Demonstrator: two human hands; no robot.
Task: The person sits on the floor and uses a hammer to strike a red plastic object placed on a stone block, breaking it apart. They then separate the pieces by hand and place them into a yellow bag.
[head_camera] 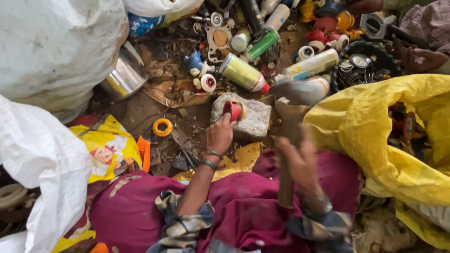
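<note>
Left hand [219, 135] pinching red cap [233, 110] on stone block [251, 119] | right hand [300, 161] gripping hammer [287, 140], blurred | we judge cap unbroken; spray cans [243, 72] pending

Both hands [220, 136] [300, 161] forward, fingers closed, right blurred.

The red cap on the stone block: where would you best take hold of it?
Grip the red cap by its round rim, coming from the near left side, as the left hand does. It stands on edge on the stone block, leaving its top free for the hammer in the right hand.
</note>
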